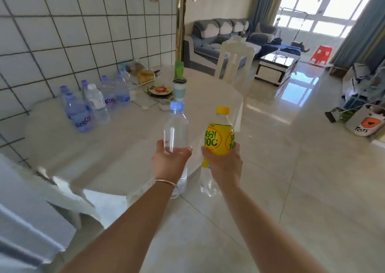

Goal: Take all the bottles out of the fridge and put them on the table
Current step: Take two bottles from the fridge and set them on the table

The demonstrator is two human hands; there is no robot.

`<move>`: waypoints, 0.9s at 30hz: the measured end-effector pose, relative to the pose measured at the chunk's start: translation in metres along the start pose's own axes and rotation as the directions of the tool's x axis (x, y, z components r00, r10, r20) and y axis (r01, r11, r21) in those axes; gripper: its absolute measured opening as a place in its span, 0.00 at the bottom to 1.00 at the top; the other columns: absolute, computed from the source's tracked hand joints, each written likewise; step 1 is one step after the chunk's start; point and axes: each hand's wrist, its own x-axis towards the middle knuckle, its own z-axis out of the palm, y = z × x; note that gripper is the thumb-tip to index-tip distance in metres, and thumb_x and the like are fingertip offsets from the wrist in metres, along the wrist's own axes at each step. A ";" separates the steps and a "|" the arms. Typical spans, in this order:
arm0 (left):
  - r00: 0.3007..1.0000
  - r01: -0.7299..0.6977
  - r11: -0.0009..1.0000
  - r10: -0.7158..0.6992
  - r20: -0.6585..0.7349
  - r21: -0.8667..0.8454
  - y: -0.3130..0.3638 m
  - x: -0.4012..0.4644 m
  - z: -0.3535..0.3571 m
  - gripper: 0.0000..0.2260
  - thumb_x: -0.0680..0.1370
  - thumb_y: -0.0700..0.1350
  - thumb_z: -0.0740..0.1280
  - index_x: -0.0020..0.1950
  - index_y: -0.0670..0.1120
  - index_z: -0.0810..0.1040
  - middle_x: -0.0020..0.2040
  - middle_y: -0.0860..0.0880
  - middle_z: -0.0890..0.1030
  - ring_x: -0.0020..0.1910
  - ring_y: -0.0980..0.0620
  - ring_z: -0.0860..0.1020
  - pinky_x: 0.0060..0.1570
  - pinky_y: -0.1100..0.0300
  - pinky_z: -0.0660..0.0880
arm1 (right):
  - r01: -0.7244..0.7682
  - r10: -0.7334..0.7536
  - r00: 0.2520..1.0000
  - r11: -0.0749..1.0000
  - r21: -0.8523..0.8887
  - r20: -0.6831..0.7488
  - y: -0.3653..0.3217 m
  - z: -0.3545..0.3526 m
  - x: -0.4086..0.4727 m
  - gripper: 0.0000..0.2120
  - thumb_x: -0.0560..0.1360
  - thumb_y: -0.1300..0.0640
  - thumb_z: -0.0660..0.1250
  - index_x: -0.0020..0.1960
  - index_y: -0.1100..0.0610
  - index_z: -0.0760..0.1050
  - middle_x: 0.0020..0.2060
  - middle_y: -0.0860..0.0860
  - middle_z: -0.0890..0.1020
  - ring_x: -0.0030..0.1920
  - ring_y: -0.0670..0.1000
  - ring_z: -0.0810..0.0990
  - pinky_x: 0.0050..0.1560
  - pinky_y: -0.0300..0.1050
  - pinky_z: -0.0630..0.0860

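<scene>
My left hand (169,162) grips a clear water bottle (176,131) with a pale blue cap, held upright over the near right part of the white table (116,147). Just to its right, my right hand (224,162) holds a bottle with a yellow label and yellow cap (219,135), out past the table's right edge above the floor. Several water bottles with blue labels (93,104) stand grouped on the table's left side by the tiled wall. The fridge is not in view.
A green cup (179,68), a tumbler (179,90), small dishes (160,90) and bagged food (143,73) sit at the table's far end. A white chair (235,60) stands behind it. Shiny tiled floor spreads right toward a sofa (216,35) and coffee table (277,64).
</scene>
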 end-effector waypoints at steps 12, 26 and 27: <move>0.928 0.170 0.986 -0.160 -0.337 0.000 -0.024 0.218 0.061 0.20 0.66 0.49 0.75 0.50 0.50 0.70 0.39 0.53 0.80 0.46 0.50 0.78 0.47 0.62 0.68 | 0.072 -0.072 0.889 0.997 0.016 0.453 -0.025 0.174 0.210 0.24 0.64 0.54 0.76 0.53 0.49 0.67 0.36 0.40 0.74 0.33 0.39 0.73 0.32 0.33 0.68; 0.785 0.262 0.964 -0.236 -0.573 -0.039 -0.076 0.424 0.037 0.20 0.64 0.48 0.78 0.48 0.48 0.71 0.45 0.50 0.82 0.50 0.47 0.80 0.47 0.58 0.71 | 0.223 -0.163 0.647 0.975 0.019 0.745 -0.066 0.400 0.319 0.28 0.58 0.51 0.79 0.53 0.49 0.69 0.48 0.48 0.78 0.47 0.50 0.78 0.47 0.47 0.75; 0.785 0.270 0.962 -0.242 -0.570 -0.036 -0.079 0.440 0.032 0.20 0.64 0.47 0.78 0.49 0.47 0.71 0.45 0.50 0.81 0.50 0.47 0.80 0.47 0.58 0.71 | 0.221 -0.161 0.649 0.975 0.018 0.743 -0.069 0.417 0.324 0.28 0.58 0.52 0.79 0.53 0.49 0.69 0.49 0.49 0.78 0.46 0.51 0.78 0.44 0.45 0.74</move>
